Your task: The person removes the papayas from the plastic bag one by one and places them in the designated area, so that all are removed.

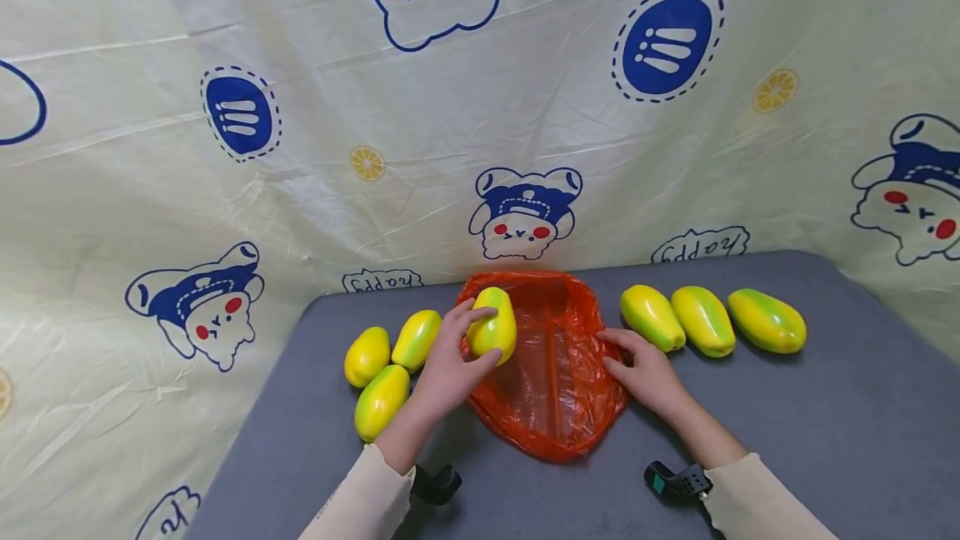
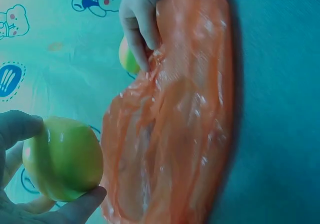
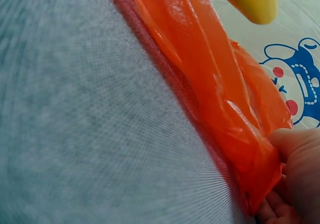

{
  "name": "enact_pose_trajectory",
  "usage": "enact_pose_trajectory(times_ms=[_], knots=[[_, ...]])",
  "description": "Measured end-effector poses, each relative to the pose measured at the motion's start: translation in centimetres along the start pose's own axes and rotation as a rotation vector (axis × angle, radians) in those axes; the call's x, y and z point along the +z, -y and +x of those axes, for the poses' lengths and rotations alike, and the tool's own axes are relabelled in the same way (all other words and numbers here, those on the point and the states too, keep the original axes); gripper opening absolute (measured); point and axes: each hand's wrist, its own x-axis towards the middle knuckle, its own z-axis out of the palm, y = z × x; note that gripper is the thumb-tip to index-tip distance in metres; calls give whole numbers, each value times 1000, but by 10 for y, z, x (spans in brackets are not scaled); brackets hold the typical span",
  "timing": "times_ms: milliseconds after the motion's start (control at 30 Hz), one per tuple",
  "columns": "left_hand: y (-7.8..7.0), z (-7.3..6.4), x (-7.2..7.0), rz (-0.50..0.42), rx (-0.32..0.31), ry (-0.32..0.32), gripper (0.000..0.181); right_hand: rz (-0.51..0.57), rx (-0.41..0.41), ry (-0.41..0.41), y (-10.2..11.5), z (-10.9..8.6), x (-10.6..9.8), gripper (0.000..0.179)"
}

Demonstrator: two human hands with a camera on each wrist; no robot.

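Observation:
A yellow-green papaya is held in my left hand, over the left rim of a red plastic bag. The left wrist view shows the thumb and fingers around the papaya, apart from the table. The bag lies with its mouth spread wide on the table. My right hand pinches the bag's right rim; in the right wrist view the plastic bunches between thumb and fingers.
Left of the bag three papayas sit in a cluster on the grey table. Three more papayas lie in a row at the right. A printed curtain hangs behind the table's back edge.

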Motion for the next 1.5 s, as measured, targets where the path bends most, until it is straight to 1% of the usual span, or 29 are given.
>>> enact_pose_trajectory(times_ms=[167, 300, 467, 733, 967, 1133, 1333, 1500], knots=[[8, -11, -11, -9, -24, -38, 51, -2, 12, 2, 1, 0, 0, 44], [15, -17, -16, 12, -21, -49, 51, -9, 14, -10, 1, 1, -3, 46], [22, -23, -18, 71, -11, -41, 52, -7, 39, -12, 3, 0, -5, 49], [30, -39, -22, 122, 10, -47, 49, -14, 57, -25, 6, -2, -2, 51], [39, -52, -18, 182, 2, -45, 49, -31, 48, -30, 6, -1, -3, 51], [45, -54, -14, 206, -8, -44, 49, -35, 51, -31, 6, -2, -4, 51], [50, -55, -13, 225, -29, -44, 50, -25, 67, -10, 4, -1, -3, 50], [50, -55, -13, 237, -50, -52, 54, -33, 55, -26, 6, -1, -4, 48]])
